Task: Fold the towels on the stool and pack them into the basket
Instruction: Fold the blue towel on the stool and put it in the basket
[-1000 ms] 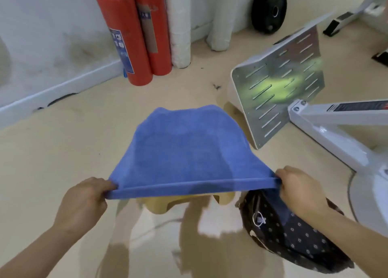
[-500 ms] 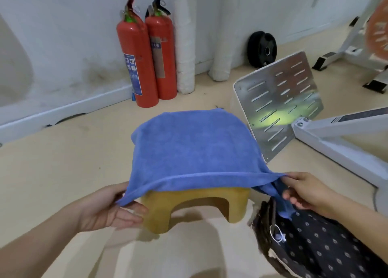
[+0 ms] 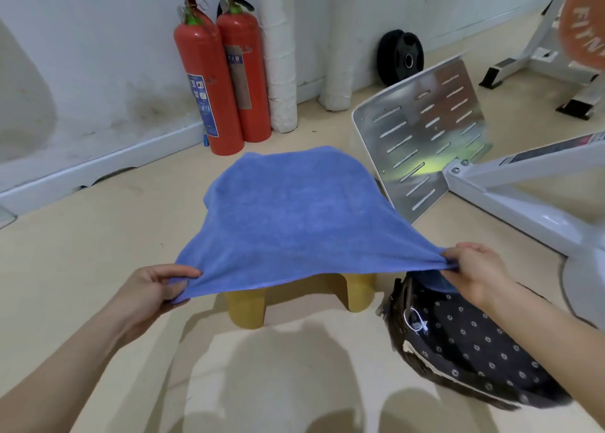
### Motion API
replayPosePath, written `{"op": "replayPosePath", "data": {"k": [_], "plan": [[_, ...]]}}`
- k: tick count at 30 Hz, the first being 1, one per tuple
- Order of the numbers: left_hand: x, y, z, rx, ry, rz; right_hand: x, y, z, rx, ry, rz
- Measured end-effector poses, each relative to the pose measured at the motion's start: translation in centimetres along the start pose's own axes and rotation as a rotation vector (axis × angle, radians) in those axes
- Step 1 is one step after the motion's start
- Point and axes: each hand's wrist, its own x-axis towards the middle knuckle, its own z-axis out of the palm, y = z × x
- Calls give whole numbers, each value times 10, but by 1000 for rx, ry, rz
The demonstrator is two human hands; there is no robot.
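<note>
On the beige floor (image 3: 82,252), a dotted-lined basket (image 3: 458,344) beside the stool (image 3: 248,305) shows blue cloth (image 3: 433,281) at its rim. Left hand (image 3: 154,288) and right hand (image 3: 474,269) each pinch a corner of the blue towel (image 3: 288,213) draped over the stool.

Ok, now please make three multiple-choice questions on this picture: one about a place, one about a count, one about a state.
1. Where is the basket relative to the yellow stool?
A. on the floor at its right
B. on top of it
C. behind it, at the wall

2. How many red fire extinguishers stand by the wall?
A. one
B. two
C. three

3. How is the blue towel held?
A. untouched
B. by one hand
C. by both hands

Answers: 1 A, it sits on the floor right of the stool. 2 B, two stand side by side. 3 C, the left hand and the right hand each pinch a near corner.
</note>
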Motion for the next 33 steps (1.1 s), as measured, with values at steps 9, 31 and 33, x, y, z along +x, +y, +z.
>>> {"op": "replayPosePath", "data": {"k": [9,31,33], "plan": [[-10,60,12,-139,94,92,4,-44,0,-182,194,-382],[20,144,78,445,-410,207,-125,-16,180,-1580,-390,-1703],[17,145,76,556,-272,331,-119,-28,183,-1413,-435,-1492]]}}
